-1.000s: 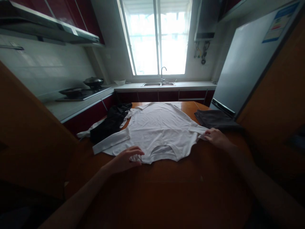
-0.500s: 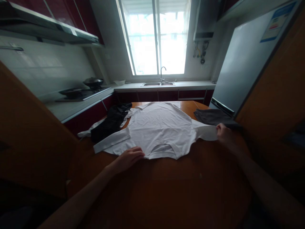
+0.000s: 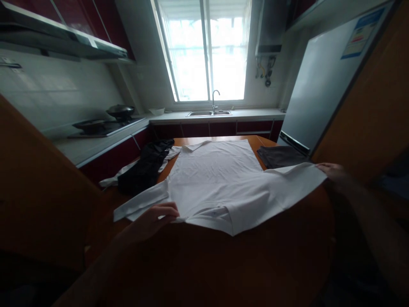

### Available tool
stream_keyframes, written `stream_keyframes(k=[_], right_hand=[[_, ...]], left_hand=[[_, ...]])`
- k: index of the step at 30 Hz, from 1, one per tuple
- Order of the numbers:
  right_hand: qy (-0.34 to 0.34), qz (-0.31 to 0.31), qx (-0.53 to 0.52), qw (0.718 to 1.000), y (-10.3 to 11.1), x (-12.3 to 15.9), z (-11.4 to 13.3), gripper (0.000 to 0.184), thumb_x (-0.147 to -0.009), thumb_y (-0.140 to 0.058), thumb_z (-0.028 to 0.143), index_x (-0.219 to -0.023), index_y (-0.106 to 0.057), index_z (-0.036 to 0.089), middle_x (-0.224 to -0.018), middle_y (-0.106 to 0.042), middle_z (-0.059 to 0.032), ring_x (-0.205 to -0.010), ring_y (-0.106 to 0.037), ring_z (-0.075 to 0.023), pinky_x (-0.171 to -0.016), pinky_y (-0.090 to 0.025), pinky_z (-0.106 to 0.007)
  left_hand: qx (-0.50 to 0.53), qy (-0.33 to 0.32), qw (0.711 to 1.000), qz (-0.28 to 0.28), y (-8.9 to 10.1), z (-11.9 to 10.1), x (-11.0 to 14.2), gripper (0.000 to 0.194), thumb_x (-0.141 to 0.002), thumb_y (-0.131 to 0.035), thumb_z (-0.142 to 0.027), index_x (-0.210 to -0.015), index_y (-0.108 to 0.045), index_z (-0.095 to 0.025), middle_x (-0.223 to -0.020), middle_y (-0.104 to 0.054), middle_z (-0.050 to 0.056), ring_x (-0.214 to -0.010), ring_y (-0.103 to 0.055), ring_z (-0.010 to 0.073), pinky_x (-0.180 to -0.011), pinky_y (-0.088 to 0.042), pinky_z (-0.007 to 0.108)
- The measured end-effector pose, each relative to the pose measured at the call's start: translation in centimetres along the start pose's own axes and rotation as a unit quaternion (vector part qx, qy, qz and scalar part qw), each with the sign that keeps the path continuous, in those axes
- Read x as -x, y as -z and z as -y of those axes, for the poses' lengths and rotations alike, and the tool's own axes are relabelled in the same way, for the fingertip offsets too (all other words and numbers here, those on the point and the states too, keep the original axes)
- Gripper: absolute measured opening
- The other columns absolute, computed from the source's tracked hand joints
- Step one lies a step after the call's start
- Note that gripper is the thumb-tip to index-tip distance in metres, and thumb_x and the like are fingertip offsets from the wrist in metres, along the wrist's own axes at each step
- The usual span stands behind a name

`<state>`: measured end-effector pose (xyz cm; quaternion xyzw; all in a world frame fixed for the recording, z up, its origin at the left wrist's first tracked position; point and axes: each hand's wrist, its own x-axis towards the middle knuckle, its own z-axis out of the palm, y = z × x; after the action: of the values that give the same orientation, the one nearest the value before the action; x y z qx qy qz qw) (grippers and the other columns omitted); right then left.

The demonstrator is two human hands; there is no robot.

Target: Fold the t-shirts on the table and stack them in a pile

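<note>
A white T-shirt [image 3: 217,170] lies spread over the wooden table, its collar toward me. My left hand [image 3: 159,217] pinches the shirt's edge at the shoulder, just left of the neckline. At the far right, my right hand [image 3: 334,172] grips the end of the other sleeve, holding it stretched out and lifted off the table. The cloth between collar and right hand is pulled taut in long creases. The left sleeve lies flat beyond my left forearm.
Dark and white clothes [image 3: 145,166] lie heaped at the table's left edge. Folded dark grey cloth [image 3: 281,157] rests at the right. Behind the wooden table [image 3: 220,268] are a counter with a sink [image 3: 209,113], a stove with a pan [image 3: 120,111] and a refrigerator [image 3: 322,81].
My right hand has moved right, drawing the sleeve out and up. My left hand has come slightly left and nearer, still on the shoulder. The shirt's near part has shifted toward me.
</note>
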<state>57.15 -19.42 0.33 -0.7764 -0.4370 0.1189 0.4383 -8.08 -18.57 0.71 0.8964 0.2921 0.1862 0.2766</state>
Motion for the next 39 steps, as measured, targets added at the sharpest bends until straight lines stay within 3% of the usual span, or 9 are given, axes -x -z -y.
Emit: stream_keyframes(k=[5,10,13,17,21,29,33,36,39], right_hand=[[-0.177,0.066,-0.088,0.978,3.8,0.3,-3.5,0.011,-0.08,-0.065,0.022,-0.076,-0.073,0.015,-0.078,-0.074,-0.0168,-0.06,-0.063,-0.0216,-0.057,-0.047,-0.032],[-0.191,0.143,0.005,0.971,4.5,2.0,-7.1,0.015,-0.073,-0.066,0.017,-0.061,-0.073,0.015,-0.07,-0.072,-0.0189,-0.055,-0.063,-0.0244,-0.056,-0.046,-0.036],[-0.162,0.135,0.118,0.97,3.9,3.2,-7.9,0.021,-0.072,-0.065,0.018,-0.05,-0.067,0.019,-0.062,-0.069,-0.0149,-0.055,-0.063,-0.0255,-0.057,-0.046,-0.036],[-0.074,0.043,0.264,0.961,3.0,3.9,-8.1,0.024,-0.073,-0.067,0.031,-0.05,-0.06,0.025,-0.065,-0.069,-0.0126,-0.06,-0.063,-0.028,-0.06,-0.045,-0.039],[-0.027,0.027,0.251,0.967,1.9,4.5,-7.3,0.018,-0.074,-0.067,0.038,-0.061,-0.063,0.027,-0.076,-0.073,-0.0142,-0.063,-0.063,-0.0273,-0.062,-0.046,-0.038],[0.005,0.09,0.191,0.978,-0.7,6.2,-4.3,0.015,-0.074,-0.066,0.041,-0.066,-0.07,0.028,-0.082,-0.075,-0.015,-0.065,-0.066,-0.0271,-0.062,-0.045,-0.039],[0.012,0.116,0.176,0.978,-1.4,6.8,-3.8,0.014,-0.072,-0.066,0.042,-0.068,-0.07,0.029,-0.085,-0.074,-0.0158,-0.071,-0.068,-0.0287,-0.065,-0.046,-0.04],[0.033,0.117,0.16,0.98,-1.8,7.7,-3.6,0.016,-0.07,-0.064,0.046,-0.069,-0.07,0.031,-0.087,-0.075,-0.0138,-0.077,-0.069,-0.0322,-0.068,-0.048,-0.043],[0.08,0.142,0.122,0.979,-2.0,9.8,-2.7,0.021,-0.07,-0.064,0.05,-0.077,-0.073,0.033,-0.093,-0.076,-0.0116,-0.082,-0.069,-0.0336,-0.073,-0.051,-0.044]], left_hand=[[0.051,0.015,0.996,0.078,-1.1,-3.3,1.5,0.03,-0.103,-0.051,-0.037,-0.093,-0.073,-0.02,-0.088,-0.067,0.005,-0.076,-0.061,0.0153,-0.071,-0.048,0.024],[0.057,0.036,0.985,0.161,-2.2,-5.0,2.2,0.023,-0.1,-0.058,-0.039,-0.104,-0.076,-0.025,-0.098,-0.071,0.006,-0.085,-0.067,0.0172,-0.077,-0.051,0.024],[0.024,0.052,0.995,0.077,-1.2,-2.1,2.9,0.027,-0.098,-0.06,-0.043,-0.112,-0.074,-0.024,-0.109,-0.071,0.008,-0.091,-0.067,0.0188,-0.081,-0.054,0.026],[-0.103,0.098,0.984,-0.104,1.5,5.1,4.8,0.04,-0.089,-0.068,-0.053,-0.114,-0.073,-0.023,-0.12,-0.067,0.01,-0.113,-0.062,0.026,-0.103,-0.048,0.039],[-0.177,0.152,0.964,-0.125,3.0,9.4,6.9,0.069,-0.073,-0.079,-0.061,-0.13,-0.066,-0.024,-0.129,-0.063,0.012,-0.12,-0.058,0.0304,-0.107,-0.045,0.045],[-0.125,0.258,0.94,-0.184,3.7,10.5,6.6,0.044,-0.084,-0.062,-0.059,-0.095,-0.075,-0.019,-0.091,-0.073,0.007,-0.08,-0.068,0.0229,-0.073,-0.054,0.03],[-0.15,0.323,0.879,-0.318,6.0,11.7,5.6,0.035,-0.085,-0.057,-0.045,-0.097,-0.071,-0.015,-0.09,-0.072,0.008,-0.08,-0.067,0.0235,-0.075,-0.053,0.031],[-0.227,0.302,0.837,-0.394,6.9,11.5,5.2,0.035,-0.084,-0.054,-0.034,-0.108,-0.068,-0.013,-0.106,-0.069,0.012,-0.083,-0.066,0.0223,-0.084,-0.053,0.034],[-0.214,0.214,0.894,-0.329,5.9,9.0,5.2,0.033,-0.088,-0.055,-0.035,-0.111,-0.067,-0.014,-0.108,-0.068,0.009,-0.081,-0.064,0.0188,-0.083,-0.052,0.031]])
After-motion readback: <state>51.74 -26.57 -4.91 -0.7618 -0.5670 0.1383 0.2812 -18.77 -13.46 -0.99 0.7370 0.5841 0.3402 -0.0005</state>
